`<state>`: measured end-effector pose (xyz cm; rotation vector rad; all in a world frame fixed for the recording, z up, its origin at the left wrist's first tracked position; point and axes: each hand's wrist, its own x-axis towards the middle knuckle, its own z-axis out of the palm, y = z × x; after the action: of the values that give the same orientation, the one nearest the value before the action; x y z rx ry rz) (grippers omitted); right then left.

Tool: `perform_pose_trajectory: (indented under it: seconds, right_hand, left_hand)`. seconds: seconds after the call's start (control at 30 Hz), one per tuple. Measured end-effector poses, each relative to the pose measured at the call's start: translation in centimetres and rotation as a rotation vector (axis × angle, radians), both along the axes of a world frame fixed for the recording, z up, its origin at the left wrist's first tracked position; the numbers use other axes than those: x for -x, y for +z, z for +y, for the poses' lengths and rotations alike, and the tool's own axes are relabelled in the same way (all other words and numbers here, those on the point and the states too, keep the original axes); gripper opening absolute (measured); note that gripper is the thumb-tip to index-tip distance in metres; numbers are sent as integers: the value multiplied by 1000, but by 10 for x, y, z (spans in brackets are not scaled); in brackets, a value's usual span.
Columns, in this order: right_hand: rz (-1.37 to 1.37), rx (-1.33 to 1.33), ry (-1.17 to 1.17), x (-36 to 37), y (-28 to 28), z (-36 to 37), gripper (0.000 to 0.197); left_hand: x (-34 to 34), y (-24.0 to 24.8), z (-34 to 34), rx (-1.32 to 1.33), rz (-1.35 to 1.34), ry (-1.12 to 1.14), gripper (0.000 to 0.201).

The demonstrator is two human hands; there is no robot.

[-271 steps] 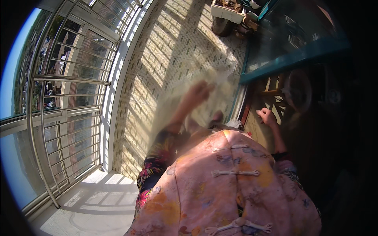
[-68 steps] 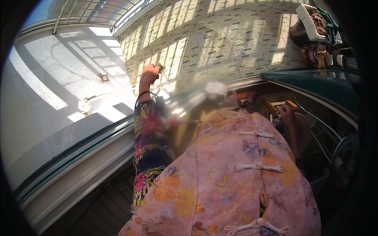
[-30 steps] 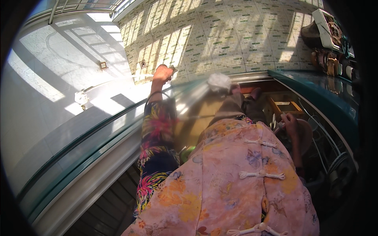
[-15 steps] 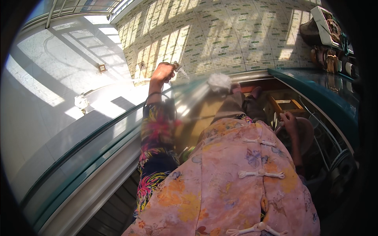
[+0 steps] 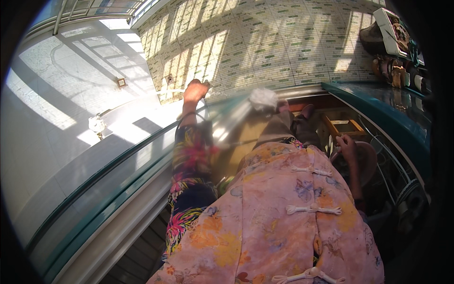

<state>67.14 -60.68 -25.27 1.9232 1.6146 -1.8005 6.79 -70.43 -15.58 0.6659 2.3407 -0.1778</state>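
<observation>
My left hand [image 5: 196, 91], at the end of a dark sleeve with bright flowers, reaches out past the glass pane and is closed. Whatever sits in its fingers is mostly hidden; a thin white strip [image 5: 177, 91] shows on its left side. Right of it, a white fluffy bundle [image 5: 263, 100] sits near the window frame. Down on the right, in shade, my right hand [image 5: 346, 146] has curled fingers beside a round basin [image 5: 365, 163]. I cannot make out what it holds, if anything.
A teal-edged ledge [image 5: 388, 111] bounds the right side. Beyond it stands a white tray [image 5: 392, 32] of odds and ends. A wooden frame [image 5: 344, 124] lies near my right hand. Patterned tiles [image 5: 265, 42] stretch ahead, and a pale window rail [image 5: 113, 236] crosses the left.
My left hand has dipped slightly, and the pale, shiny bit hanging beyond its fingertips no longer shows. The white strip beside it has shifted. My right hand has stayed put.
</observation>
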Motion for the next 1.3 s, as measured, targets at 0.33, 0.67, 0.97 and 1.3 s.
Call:
perform_pose_trajectory:
  seconds: [0.33,0.67,0.97,1.3]
  right_hand:
    - [-18,-8,16,-1,7,1,29]
    - [11,51,-2,7,10,11,28]
    - [-93,-1,37,-1,20,19,29]
    - [-100,-132,69,-11,22,14,32]
  left_hand:
    - [-6,10,4,101,-69,80,37]
    - [-2,15,5,98,28,45,37]
    - [-63,29,49,-108,-292,166,35]
    - [-130,51,119,-393,-480,56,29]
